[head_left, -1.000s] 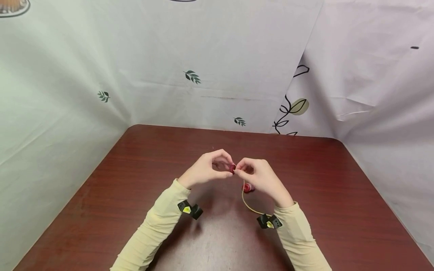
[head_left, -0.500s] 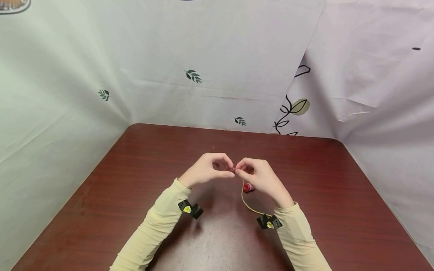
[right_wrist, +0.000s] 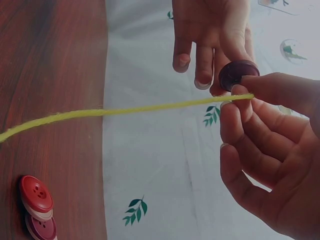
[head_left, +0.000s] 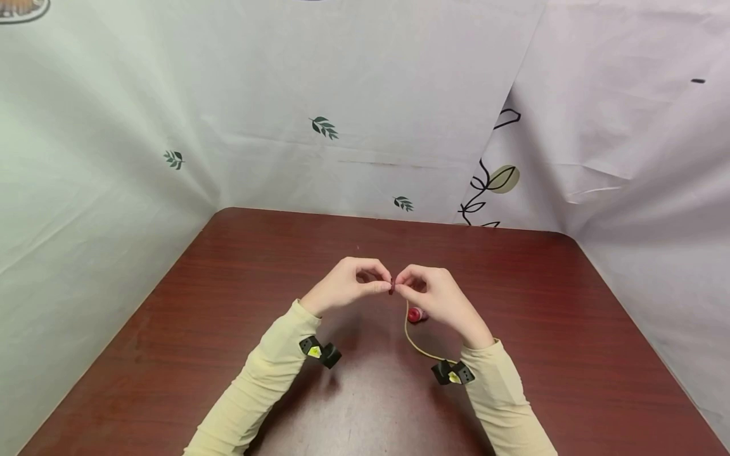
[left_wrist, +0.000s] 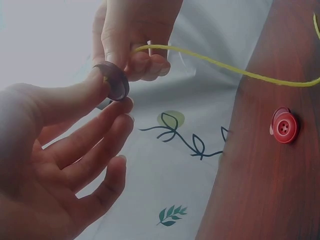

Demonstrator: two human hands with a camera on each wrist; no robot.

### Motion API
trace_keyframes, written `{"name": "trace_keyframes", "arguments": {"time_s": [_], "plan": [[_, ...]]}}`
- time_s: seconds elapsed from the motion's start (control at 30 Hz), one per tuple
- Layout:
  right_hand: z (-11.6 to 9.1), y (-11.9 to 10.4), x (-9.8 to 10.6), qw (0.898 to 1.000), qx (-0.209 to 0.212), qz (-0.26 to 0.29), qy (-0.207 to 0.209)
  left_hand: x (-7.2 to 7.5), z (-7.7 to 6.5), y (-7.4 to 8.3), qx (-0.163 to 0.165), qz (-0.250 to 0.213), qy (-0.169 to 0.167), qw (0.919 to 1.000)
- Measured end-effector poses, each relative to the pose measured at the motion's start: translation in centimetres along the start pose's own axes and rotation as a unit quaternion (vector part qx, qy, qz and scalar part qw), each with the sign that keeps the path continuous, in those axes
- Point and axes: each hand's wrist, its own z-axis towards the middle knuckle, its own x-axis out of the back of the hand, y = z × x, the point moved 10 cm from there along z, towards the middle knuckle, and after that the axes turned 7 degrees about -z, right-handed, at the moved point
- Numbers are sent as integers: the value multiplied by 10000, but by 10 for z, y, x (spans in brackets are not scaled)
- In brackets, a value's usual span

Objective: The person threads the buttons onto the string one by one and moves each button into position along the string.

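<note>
In front of me, my left hand (head_left: pixel 350 285) pinches a dark maroon button (left_wrist: pixel 117 82) between thumb and fingers, its face turned toward my right hand. My right hand (head_left: pixel 436 294) meets it there, pinching the end of a yellow cord (right_wrist: pixel 150 106) with thumb and index finger. The right thumb tip lies right at the button's face. A speck of yellow shows on the button's far side, beside the left thumb, in the left wrist view. From the right fingers the cord sags down toward the right wrist.
A small pile of buttons lies on the brown table (head_left: pixel 256 253) below the right hand, with a red button (right_wrist: pixel 36 194) on top and a maroon button (right_wrist: pixel 42 227) lower down. White cloth (head_left: pixel 399 95) with leaf prints hangs behind and at both sides.
The button has turned from showing its face to nearly edge-on in the head view. My left thumb and fingers have shifted around it; my right hand has barely moved.
</note>
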Motion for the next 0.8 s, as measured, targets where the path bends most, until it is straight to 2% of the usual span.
{"name": "trace_keyframes", "arguments": {"time_s": [0.13, 0.33, 0.57, 0.8], "plan": [[0, -1, 0, 9999, 93, 23, -33, 1, 0, 0, -17, 26, 21, 10000], [-2, -2, -6, 9991, 212, 140, -325, 3, 0, 0, -58, 66, 82, 9999], [0, -1, -5, 9996, 179, 157, -121, 3, 1, -1, -19, 28, 118, 9999], [0, -5, -6, 9990, 366, 150, -204, 2, 1, -6, 100, 28, 80, 9999]]}}
